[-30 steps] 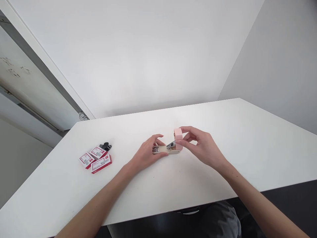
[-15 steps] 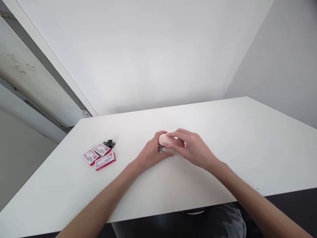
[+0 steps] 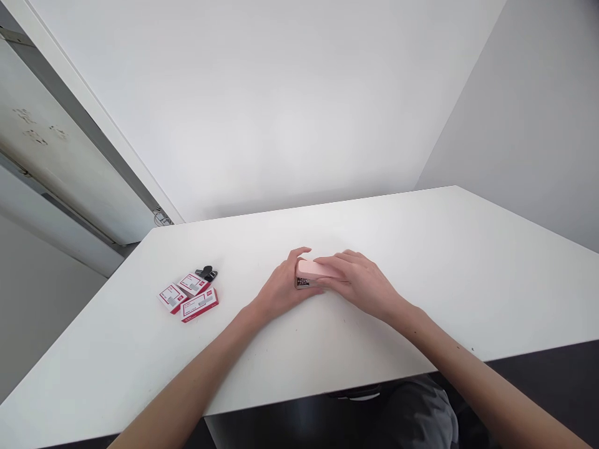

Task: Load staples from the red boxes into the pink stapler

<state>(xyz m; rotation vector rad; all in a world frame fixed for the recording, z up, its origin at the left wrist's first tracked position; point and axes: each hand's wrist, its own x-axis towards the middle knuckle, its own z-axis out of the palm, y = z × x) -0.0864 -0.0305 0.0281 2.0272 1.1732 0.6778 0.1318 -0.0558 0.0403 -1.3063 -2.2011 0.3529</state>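
A pink stapler (image 3: 314, 269) lies on the white table between my hands, its front end pointing left. My left hand (image 3: 281, 290) wraps round the front end, thumb on the near side and fingers on the far side. Laid over the stapler's back part, my right hand (image 3: 362, 280) grips the pink top and hides much of the body. A dark and metallic part shows in the gap under the pink top, close to my left palm.
Several small red-and-white staple boxes, one of them in front (image 3: 200, 305), lie together on the table's left part. Behind them is a small black object (image 3: 206, 272), perhaps a staple remover. A white wall (image 3: 290, 112) rises behind the table (image 3: 421, 249).
My right hand has brought the stapler's pink top down nearer its base, and its fingers now lie flatter over it. My left hand stays round the front end. The view has shifted slightly.
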